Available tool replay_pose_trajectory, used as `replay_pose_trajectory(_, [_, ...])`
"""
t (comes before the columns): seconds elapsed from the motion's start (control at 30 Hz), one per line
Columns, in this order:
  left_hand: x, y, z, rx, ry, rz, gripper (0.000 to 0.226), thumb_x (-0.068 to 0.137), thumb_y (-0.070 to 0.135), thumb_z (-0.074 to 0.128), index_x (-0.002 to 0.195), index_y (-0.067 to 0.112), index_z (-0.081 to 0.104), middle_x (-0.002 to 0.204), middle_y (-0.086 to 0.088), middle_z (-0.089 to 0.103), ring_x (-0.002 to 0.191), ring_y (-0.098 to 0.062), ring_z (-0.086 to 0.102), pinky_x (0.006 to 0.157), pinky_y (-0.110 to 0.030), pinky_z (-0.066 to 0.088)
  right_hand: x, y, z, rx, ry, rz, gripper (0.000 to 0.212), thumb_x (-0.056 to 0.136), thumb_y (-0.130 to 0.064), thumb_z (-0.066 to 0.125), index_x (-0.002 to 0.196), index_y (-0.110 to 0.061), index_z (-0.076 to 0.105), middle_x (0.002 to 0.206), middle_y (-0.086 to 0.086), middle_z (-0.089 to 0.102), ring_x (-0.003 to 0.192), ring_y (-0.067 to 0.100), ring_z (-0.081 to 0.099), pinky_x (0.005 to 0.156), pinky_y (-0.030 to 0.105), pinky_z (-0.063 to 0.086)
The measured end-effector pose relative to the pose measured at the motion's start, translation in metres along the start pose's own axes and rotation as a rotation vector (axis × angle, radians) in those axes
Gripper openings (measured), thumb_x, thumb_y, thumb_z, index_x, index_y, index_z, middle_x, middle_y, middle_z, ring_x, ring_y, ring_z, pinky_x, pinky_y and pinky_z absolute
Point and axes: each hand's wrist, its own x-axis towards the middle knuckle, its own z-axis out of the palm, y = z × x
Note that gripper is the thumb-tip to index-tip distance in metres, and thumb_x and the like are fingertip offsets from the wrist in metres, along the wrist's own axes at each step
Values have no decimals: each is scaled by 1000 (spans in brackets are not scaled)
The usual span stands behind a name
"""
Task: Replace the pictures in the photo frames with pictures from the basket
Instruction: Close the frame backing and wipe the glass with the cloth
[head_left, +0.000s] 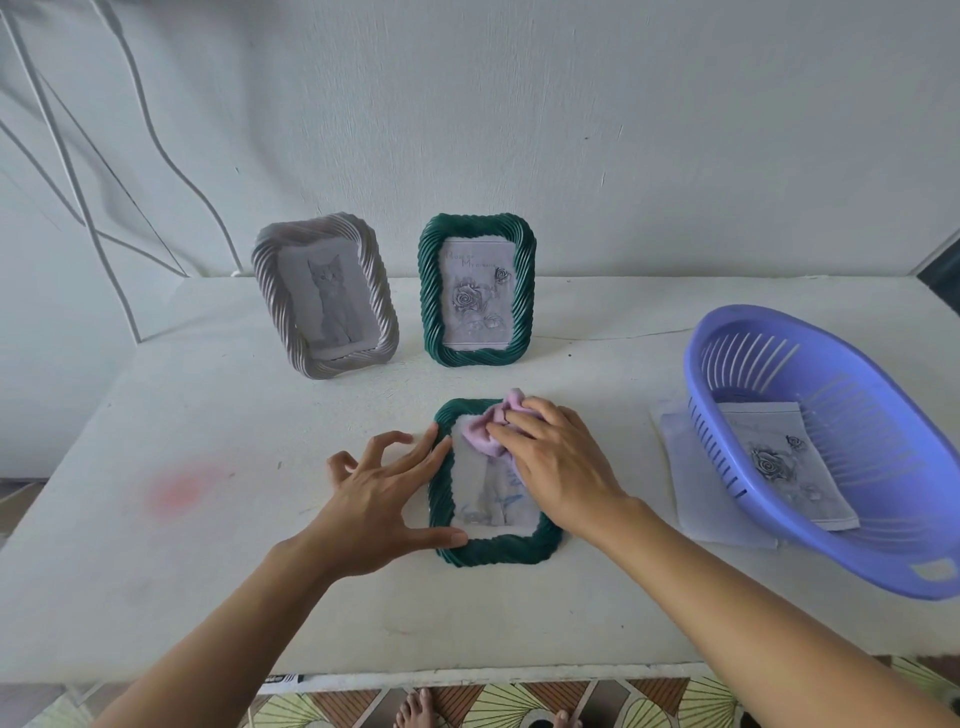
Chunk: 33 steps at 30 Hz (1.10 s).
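Observation:
A dark green twisted-rim photo frame (498, 551) lies flat on the white table in front of me. My left hand (384, 488) steadies its left rim, thumb and index finger touching the edge. My right hand (556, 462) presses a crumpled pink cloth (488, 428) onto the frame's glass. At the back stand a grey frame (324, 296) with a cat picture and a second green frame (475, 288) with a rose picture. A purple plastic basket (810, 530) sits at the right, holding a rose picture (784, 462).
Loose sheets of paper (691, 499) lie under the basket's left side. The table (208, 545) has a pink stain at the left. A wall runs close behind the standing frames. White cables hang at the far left. The floor and my feet show below the front edge.

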Motion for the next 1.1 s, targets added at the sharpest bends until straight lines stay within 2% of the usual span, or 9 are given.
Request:
replay_pose_trajectory(0.13, [0, 1, 0, 1, 15, 0, 104, 73, 95, 32, 154, 46, -11, 160, 32, -11, 142, -6, 3, 99, -40, 15, 11, -11, 6, 121, 67, -24, 35, 87, -11, 59, 121, -15, 65, 125, 1, 65, 120, 26, 51, 96, 39, 47])
replay_pose_trajectory(0.27, [0, 4, 1, 0, 43, -6, 104, 72, 95, 35, 153, 48, -13, 160, 33, -6, 142, -8, 8, 97, -41, 18, 12, -18, 8, 179, 47, -110, 29, 92, -8, 55, 117, -15, 66, 120, -2, 65, 118, 23, 50, 95, 41, 46])
replay_pose_trajectory(0.47, [0, 2, 2, -5, 35, -30, 106, 68, 98, 35, 154, 49, -4, 158, 36, -7, 142, -2, 6, 95, -39, 18, -13, -21, -7, 274, -53, -237, 29, 93, -8, 55, 117, -16, 68, 122, 0, 65, 120, 21, 48, 100, 39, 44])
replay_pose_trajectory(0.63, [0, 0, 3, -13, 33, -27, 108, 65, 100, 34, 154, 49, -1, 158, 37, -5, 141, -2, 8, 92, -37, 15, -35, -16, -12, 304, -119, -314, 37, 87, 2, 56, 111, -22, 72, 118, -7, 65, 119, 16, 48, 100, 35, 41])
replay_pose_trajectory(0.83, [0, -1, 3, -57, 34, -21, 106, 67, 100, 34, 153, 52, -4, 158, 36, -7, 142, -2, 5, 93, -35, 8, -45, 3, -24, 186, -35, -262, 40, 72, 8, 58, 95, -20, 77, 107, -7, 70, 111, 20, 53, 94, 37, 46])
replay_pose_trajectory(0.97, [0, 0, 3, -74, 30, -19, 105, 68, 98, 36, 152, 52, -6, 157, 36, -7, 143, -2, 3, 94, -35, 7, -36, 14, -24, 134, 24, -185, 50, 68, 15, 60, 98, -22, 78, 98, -4, 71, 104, 23, 53, 90, 37, 47])
replay_pose_trajectory(1.03, [0, 0, 3, -84, 28, -19, 105, 68, 98, 37, 152, 52, -5, 158, 35, -7, 143, -2, 3, 94, -35, 8, -26, 16, -20, 126, 42, -147, 49, 68, 18, 61, 94, -19, 78, 92, -4, 68, 98, 24, 53, 85, 38, 48])
replay_pose_trajectory(1.1, [0, 0, 3, -80, 24, -22, 105, 68, 98, 37, 152, 52, -6, 158, 35, -6, 143, -3, 3, 95, -36, 9, -15, 20, -16, 115, 63, -104, 47, 70, 19, 61, 95, -17, 78, 96, -3, 70, 97, 26, 54, 82, 40, 49])
